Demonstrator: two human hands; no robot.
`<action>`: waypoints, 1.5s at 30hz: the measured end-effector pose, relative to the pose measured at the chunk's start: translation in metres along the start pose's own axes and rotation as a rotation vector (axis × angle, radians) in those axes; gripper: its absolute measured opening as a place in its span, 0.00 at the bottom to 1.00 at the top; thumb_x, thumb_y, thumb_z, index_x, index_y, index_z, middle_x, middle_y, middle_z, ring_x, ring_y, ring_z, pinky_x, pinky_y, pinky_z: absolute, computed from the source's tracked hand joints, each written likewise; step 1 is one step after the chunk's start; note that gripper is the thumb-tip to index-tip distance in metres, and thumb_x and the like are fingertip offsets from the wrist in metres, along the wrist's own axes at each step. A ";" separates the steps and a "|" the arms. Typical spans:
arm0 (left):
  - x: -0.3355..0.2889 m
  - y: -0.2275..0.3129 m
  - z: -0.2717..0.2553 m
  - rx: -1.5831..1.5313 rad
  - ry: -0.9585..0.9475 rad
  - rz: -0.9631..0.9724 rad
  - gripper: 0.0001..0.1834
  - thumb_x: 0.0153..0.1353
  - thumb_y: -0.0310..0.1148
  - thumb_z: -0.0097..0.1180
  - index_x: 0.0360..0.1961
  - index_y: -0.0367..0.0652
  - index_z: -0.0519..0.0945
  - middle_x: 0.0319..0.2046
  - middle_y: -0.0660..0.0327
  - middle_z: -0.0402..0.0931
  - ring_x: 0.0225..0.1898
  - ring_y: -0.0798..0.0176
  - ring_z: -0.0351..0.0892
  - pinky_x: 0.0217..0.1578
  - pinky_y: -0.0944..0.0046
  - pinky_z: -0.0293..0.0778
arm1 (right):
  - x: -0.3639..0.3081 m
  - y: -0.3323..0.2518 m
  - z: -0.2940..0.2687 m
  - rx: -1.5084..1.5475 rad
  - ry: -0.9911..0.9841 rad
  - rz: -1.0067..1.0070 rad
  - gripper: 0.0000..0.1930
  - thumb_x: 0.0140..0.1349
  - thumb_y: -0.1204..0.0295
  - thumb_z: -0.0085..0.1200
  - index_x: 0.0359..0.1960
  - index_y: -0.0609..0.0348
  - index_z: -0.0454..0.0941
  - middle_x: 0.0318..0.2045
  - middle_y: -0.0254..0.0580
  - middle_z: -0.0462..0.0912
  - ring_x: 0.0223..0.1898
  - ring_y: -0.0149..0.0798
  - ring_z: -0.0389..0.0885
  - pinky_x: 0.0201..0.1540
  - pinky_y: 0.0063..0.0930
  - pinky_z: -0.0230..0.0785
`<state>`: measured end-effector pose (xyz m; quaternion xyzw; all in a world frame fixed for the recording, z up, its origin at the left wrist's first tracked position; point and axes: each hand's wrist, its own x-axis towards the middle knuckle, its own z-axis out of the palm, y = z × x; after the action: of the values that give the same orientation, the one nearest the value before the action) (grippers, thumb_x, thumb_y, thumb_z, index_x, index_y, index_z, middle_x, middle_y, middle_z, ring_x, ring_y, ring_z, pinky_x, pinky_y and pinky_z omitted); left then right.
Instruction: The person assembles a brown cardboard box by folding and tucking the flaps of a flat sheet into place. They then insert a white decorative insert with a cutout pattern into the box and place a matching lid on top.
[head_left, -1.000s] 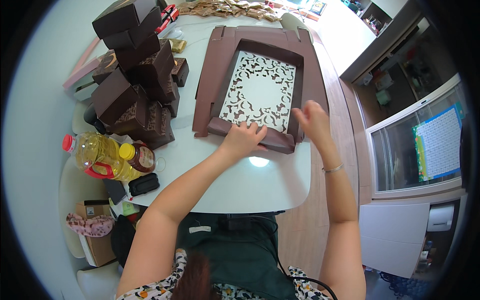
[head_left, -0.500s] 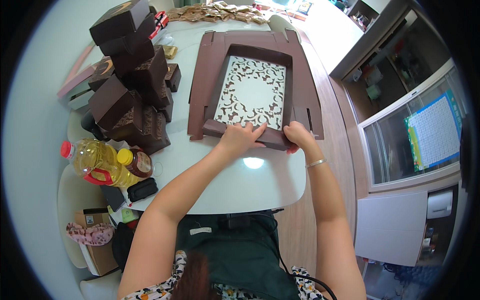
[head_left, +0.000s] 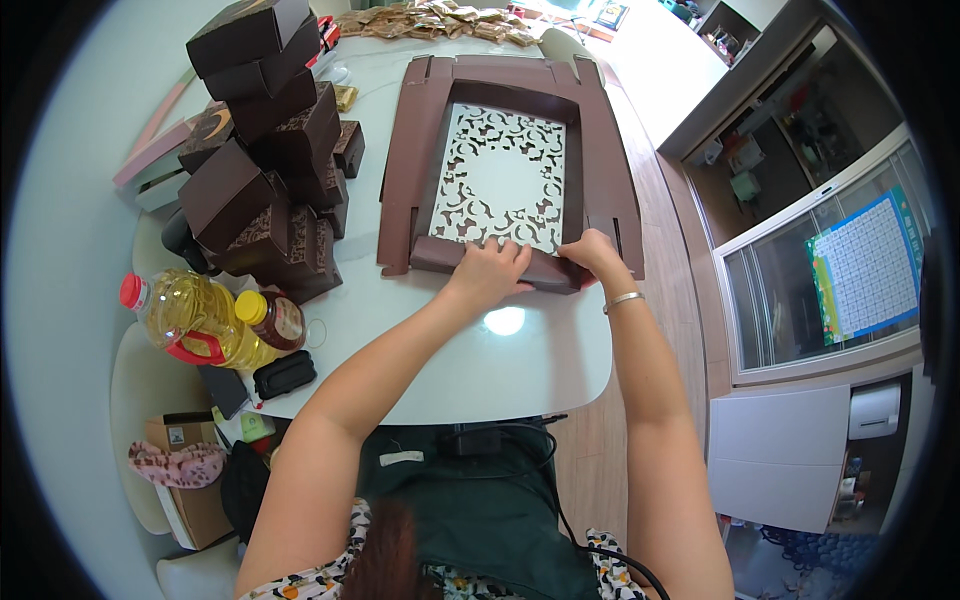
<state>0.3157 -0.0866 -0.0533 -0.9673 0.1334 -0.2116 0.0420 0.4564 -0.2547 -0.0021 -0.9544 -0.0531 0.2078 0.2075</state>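
A dark brown cardboard box (head_left: 548, 271), partly folded up, lies on the white table with its side flaps spread flat. Inside its raised walls shows a white bottom with a brown scroll pattern (head_left: 503, 186). My left hand (head_left: 488, 274) grips the folded near wall, fingers over its top edge and thumb along the front. At the near right corner, my right hand (head_left: 594, 252) is closed on the wall with its fingers reaching over the inner edge. Its fingertips are partly hidden.
Folded dark brown boxes (head_left: 270, 150) are stacked high on the left. Nearer stand an oil bottle (head_left: 200, 315) and a yellow-capped jar (head_left: 272, 318), with a black case (head_left: 285, 374) beside them. Small gold packets (head_left: 440, 22) lie at the far end of the white table (head_left: 450, 370).
My right hand has shifted from the outside of the near right corner up onto the wall's top and inner edge. My left hand stays on the near wall.
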 end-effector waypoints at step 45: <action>0.001 0.034 0.017 0.022 0.212 0.015 0.14 0.45 0.35 0.59 0.35 0.45 0.80 0.26 0.64 0.73 0.27 0.63 0.72 0.19 0.61 0.71 | -0.010 -0.029 -0.004 -1.212 -0.210 -1.151 0.07 0.49 0.71 0.54 0.30 0.48 0.82 0.36 0.28 0.79 0.47 0.34 0.73 0.52 0.32 0.60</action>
<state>0.3153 -0.1187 -0.0734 -0.9380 0.1418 -0.3138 0.0400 0.4489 -0.2313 0.0173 -0.7003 -0.6529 0.0929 -0.2734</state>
